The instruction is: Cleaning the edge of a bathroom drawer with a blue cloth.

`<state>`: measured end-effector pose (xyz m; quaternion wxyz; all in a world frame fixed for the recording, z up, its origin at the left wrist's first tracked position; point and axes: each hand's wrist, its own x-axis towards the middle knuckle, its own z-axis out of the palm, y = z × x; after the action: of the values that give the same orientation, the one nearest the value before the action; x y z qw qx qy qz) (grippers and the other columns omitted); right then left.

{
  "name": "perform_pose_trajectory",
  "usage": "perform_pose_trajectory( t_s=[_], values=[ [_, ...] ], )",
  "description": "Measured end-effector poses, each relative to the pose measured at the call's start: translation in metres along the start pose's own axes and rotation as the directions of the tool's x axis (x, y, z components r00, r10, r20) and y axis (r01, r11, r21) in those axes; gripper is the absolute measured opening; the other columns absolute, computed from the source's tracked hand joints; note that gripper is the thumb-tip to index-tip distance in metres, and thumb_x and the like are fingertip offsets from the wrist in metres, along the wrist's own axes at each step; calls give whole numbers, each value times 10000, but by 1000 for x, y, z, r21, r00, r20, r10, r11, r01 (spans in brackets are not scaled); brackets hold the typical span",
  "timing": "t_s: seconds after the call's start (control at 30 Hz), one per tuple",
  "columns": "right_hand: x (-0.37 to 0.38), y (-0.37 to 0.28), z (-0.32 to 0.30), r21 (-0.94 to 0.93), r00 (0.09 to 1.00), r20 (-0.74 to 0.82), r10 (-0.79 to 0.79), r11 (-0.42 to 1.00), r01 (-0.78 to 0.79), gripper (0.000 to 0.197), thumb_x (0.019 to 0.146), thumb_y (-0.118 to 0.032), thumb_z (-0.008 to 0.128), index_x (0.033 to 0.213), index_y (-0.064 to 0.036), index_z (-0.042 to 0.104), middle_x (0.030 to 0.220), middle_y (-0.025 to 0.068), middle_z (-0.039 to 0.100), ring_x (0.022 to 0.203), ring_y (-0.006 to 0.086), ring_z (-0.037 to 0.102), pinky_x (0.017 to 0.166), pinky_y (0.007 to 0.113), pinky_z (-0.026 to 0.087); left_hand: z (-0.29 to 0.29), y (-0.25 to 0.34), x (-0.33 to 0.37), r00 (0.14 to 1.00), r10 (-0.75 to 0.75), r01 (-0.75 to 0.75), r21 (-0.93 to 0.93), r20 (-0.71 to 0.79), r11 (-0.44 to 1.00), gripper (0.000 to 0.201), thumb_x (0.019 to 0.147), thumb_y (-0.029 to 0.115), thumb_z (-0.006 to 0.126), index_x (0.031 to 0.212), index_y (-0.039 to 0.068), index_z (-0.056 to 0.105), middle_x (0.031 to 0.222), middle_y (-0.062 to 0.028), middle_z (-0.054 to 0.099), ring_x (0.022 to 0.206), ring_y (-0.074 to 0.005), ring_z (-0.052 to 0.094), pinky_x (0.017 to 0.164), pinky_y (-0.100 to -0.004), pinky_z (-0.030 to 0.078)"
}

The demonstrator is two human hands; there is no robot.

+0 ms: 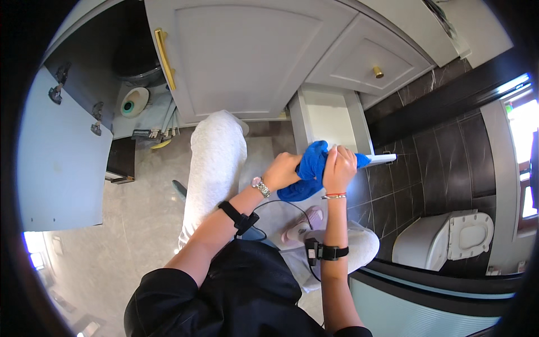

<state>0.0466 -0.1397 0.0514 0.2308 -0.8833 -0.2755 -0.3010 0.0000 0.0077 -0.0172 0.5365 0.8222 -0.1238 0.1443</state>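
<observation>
A crumpled blue cloth (303,188) is bunched between my hands, in front of the pulled-out drawer. My left hand (283,172) is closed on its left side, with some of the fingers hidden behind the folds. On the other side, my right hand (339,169) grips the cloth with bent fingers, and a blue corner sticks out past it. Just beyond the hands, the white drawer (328,115) stands open under another drawer front, its light inside showing. Both hands are near the drawer's front panel (383,159); whether they touch it I cannot tell.
At left, a cabinet door (62,163) hangs open; inside are a white dish-like item (135,102) and a dark round container (140,73). A closed door with a gold handle (164,59) is ahead. A toilet (432,241) stands at right. My knee (219,140) is near the cabinets.
</observation>
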Motion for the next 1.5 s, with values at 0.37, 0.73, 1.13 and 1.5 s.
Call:
perform_pose_trajectory(
  t_s=[0.37,0.73,1.13,1.5],
  values=[
    [27,175,-33,-50,939,47,342,939,-340,377,941,-207,473,681,40,588,704,222,592,707,397,565,668,487,421,-3,4,4,1000,-23,23,-30,10,999,344,744,332,724,934,54,649,767,-214,640,702,-390,619,656,-445,495],
    [-4,28,-5,-155,996,16,89,984,-85,300,921,-138,463,767,54,634,824,163,610,807,397,549,937,476,425,-1,0,0,999,-35,35,7,38,999,469,711,413,766,978,47,644,775,-206,638,713,-387,617,642,-425,496],
    [3,93,-11,-87,994,-65,83,992,-88,252,892,-128,503,712,35,571,772,196,581,781,383,541,736,461,412,0,2,4,1000,-12,12,-8,0,1000,457,705,385,778,958,23,660,763,-217,630,701,-393,613,640,-425,496],
    [6,117,-14,-279,975,-14,220,936,-215,326,922,-210,505,727,31,606,812,235,616,833,416,549,801,511,421,1,3,-2,1000,-6,6,-5,-12,1000,424,719,360,771,953,29,647,800,-225,631,738,-389,618,653,-420,499]
  ],
)
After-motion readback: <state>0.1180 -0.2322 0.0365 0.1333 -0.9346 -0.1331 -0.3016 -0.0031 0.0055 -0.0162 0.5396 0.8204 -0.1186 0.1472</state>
